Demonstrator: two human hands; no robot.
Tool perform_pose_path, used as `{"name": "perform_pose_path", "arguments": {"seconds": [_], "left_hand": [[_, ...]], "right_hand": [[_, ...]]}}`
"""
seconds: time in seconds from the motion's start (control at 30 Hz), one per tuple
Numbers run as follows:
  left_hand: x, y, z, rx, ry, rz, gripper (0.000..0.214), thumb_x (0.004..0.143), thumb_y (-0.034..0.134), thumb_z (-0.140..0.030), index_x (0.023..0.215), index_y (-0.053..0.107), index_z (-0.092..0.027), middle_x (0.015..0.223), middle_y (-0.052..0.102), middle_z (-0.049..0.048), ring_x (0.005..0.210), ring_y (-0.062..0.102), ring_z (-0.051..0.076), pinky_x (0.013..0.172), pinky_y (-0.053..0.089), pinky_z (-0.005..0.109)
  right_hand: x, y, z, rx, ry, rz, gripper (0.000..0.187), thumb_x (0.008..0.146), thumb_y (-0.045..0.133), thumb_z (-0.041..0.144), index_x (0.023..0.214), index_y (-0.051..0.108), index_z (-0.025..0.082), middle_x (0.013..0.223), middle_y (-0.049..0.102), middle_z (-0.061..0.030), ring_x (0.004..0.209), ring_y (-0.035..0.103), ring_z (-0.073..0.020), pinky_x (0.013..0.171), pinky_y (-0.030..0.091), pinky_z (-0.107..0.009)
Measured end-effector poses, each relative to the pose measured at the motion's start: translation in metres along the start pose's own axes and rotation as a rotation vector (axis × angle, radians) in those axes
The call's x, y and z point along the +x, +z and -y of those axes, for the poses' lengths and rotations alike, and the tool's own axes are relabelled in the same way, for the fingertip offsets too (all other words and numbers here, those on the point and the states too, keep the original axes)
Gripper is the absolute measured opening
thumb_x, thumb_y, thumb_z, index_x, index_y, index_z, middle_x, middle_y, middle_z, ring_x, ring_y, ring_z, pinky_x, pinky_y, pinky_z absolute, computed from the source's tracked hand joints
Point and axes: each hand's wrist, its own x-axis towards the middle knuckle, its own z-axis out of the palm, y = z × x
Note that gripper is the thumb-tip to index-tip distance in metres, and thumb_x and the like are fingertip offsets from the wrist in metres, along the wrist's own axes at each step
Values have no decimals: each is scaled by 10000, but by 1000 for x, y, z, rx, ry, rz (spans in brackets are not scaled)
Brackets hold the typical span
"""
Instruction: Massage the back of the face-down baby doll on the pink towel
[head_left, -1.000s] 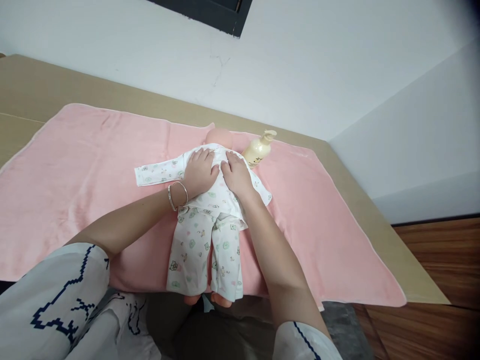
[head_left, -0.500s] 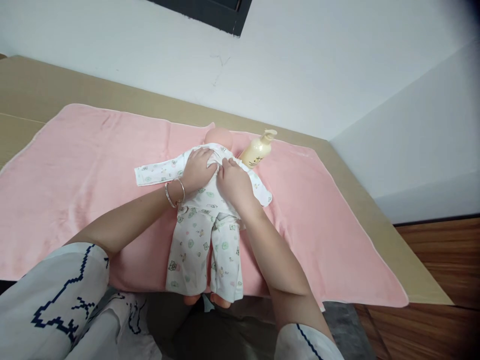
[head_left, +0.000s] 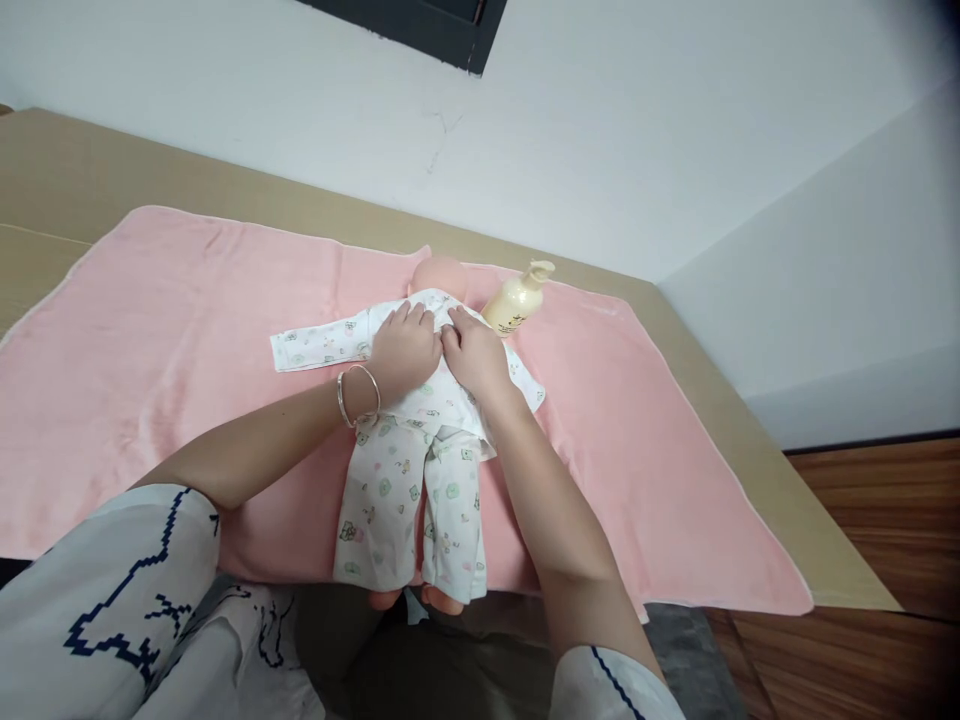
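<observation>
A baby doll (head_left: 439,277) lies stretched out, its bald head away from me and its feet at the near edge. It wears a white printed top (head_left: 424,402) and matching trousers (head_left: 384,510). My left hand (head_left: 407,350), below a silver bangle, rests on the upper part of the top with bent fingers gripping the cloth. Close beside it, my right hand (head_left: 478,357) has its fingers curled, thumb and forefinger at the fabric near the middle of the chest. The exact fold between the fingers is hidden. The sleeves spread out to both sides.
Under the doll a pink blanket (head_left: 187,330) covers much of the tan tabletop (head_left: 247,185). A pale yellow pump bottle (head_left: 517,302) leans by the doll's head on the right. White walls stand behind, and a brown wooden surface (head_left: 877,520) shows at lower right.
My left hand has slid slightly right and its fingers have bent more. My right hand has shifted a little, its forefinger reaching farther up the top. The doll and bottle stay put.
</observation>
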Motion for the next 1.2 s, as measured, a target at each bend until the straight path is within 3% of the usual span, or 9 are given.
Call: {"name": "perform_pose_path", "arguments": {"seconds": [0.1,0.2,0.37,0.5,0.6,0.73,0.83,1.07,1.2], "left_hand": [[12,-4,15,-37,8,45,394,956,402,-260,1214,635,-74,1317,650,183,1288,554,318,1119,416,488],[18,-5,23,-61,2,71,397,951,396,-265,1188,646,-66,1285,667,181,1232,590,301,1106,429,465],[4,0,6,29,-9,5,433,993,334,-254,1218,623,-24,1267,652,234,1263,569,334,1109,411,505],[-9,2,-10,15,33,-58,393,979,375,-213,1245,613,-50,1327,625,228,1323,535,330,1116,411,516],[-4,0,-3,-23,24,-17,374,968,368,-193,1195,636,-64,1297,643,209,1305,546,308,1129,407,498],[14,-1,19,-40,0,44,356,973,377,-258,1078,674,-92,1183,696,163,1203,592,297,1117,418,477],[19,-1,23,-24,-42,48,365,976,386,-286,1104,667,-91,1174,702,155,1160,608,289,1103,428,455],[-3,-16,-12,168,-5,35,415,985,352,-242,1114,661,4,1127,676,264,1101,621,368,1036,432,516],[-1,-15,-8,102,4,21,347,950,390,-219,1078,666,-52,1109,680,224,1098,616,342,983,472,483]], "right_hand": [[-12,-7,28,-158,87,23,392,978,323,245,1108,670,117,1183,699,-205,1107,658,-326,933,517,-435],[-17,-5,39,-201,87,15,394,994,329,240,1190,635,89,1264,658,-235,1215,606,-336,1003,486,-443],[0,6,4,-1,16,46,497,998,344,269,1417,507,58,1520,478,-215,1465,394,-298,1208,315,-476],[12,9,-24,142,-30,86,558,994,372,326,1482,440,65,1594,384,-175,1528,284,-248,1258,227,-462],[8,7,-16,76,-29,67,552,996,340,302,1468,448,37,1567,419,-203,1508,325,-272,1245,250,-477],[-6,1,19,-81,20,34,462,981,316,231,1328,570,61,1406,585,-225,1372,495,-313,1148,386,-476],[-10,-3,31,-150,52,44,421,978,325,216,1254,608,71,1329,632,-238,1300,549,-334,1095,424,-476],[11,1,-8,60,14,98,497,986,372,272,1416,504,61,1543,462,-184,1470,385,-272,1227,281,-437],[8,-2,0,2,53,89,463,994,332,249,1364,532,57,1455,550,-198,1396,464,-294,1191,317,-460]]}}
